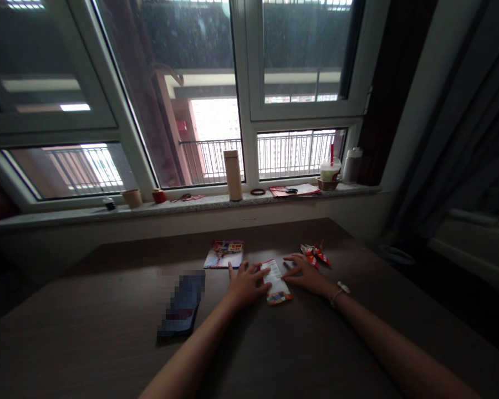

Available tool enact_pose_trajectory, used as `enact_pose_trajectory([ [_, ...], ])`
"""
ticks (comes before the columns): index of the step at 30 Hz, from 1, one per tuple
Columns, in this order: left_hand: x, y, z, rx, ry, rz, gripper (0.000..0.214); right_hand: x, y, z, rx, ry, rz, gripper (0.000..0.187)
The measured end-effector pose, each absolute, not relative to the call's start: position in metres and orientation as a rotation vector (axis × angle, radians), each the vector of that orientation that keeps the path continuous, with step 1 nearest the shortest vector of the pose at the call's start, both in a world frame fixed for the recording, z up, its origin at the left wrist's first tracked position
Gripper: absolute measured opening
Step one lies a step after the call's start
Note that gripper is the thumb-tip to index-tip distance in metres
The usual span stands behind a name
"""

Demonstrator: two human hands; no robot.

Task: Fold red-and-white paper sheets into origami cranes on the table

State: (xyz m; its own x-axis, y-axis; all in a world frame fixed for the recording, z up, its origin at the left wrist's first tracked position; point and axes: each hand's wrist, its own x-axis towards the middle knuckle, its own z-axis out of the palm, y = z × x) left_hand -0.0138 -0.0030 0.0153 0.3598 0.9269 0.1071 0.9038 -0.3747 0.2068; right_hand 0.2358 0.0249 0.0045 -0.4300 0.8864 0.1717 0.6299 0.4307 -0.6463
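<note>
A narrow strip of printed paper [275, 284], white with a red edge and a colourful lower end, lies on the brown table. My left hand [244, 285] rests at its left side, fingers spread, with fingertips on the paper's edge. From the right, my right hand [307, 275] reaches over with its fingers apart, the tips at the paper's right edge. Neither hand grips it. Just beyond my left hand is a colourful printed booklet [224, 254]. Some red and white folded paper pieces [315, 255] lie beyond my right hand.
A dark phone-like object [182, 306], blurred by pixels, lies left of my left forearm. Along the windowsill [191, 204] stand a beige flask [233, 176], a drink cup with a red straw [330, 169], a grey bottle [351, 166] and scissors [291, 190] on red papers.
</note>
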Motion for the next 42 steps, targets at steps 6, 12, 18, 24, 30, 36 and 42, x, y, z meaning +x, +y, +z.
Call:
enact_pose_trajectory([
  [6,-0.014,-0.001,0.013,2.493,1.69,0.318,0.049,0.226,0.022,0.005,-1.354,-2.149,0.505,0.026],
  [12,-0.014,-0.001,0.013,2.496,1.695,0.314,0.049,0.216,0.018,0.006,-1.417,-2.128,0.338,0.028],
  [18,-0.014,-0.002,0.013,2.493,1.699,0.291,0.051,0.217,0.017,-0.003,-1.301,-2.137,0.335,0.026],
  [24,-0.014,-0.002,0.014,2.486,1.695,0.287,0.051,0.216,0.022,-0.005,-1.386,-2.149,0.323,0.028],
  [30,-0.013,-0.002,0.015,2.489,1.709,0.238,0.051,0.21,0.02,0.001,-1.545,-2.133,0.234,0.032],
  [36,-0.013,-0.001,0.015,2.478,1.739,0.216,0.051,0.206,0.017,0.003,-1.638,-2.155,0.157,0.033],
  [42,-0.012,-0.001,0.015,2.466,1.768,0.226,0.052,0.209,0.018,-0.002,-1.603,-2.246,0.137,0.035],
])
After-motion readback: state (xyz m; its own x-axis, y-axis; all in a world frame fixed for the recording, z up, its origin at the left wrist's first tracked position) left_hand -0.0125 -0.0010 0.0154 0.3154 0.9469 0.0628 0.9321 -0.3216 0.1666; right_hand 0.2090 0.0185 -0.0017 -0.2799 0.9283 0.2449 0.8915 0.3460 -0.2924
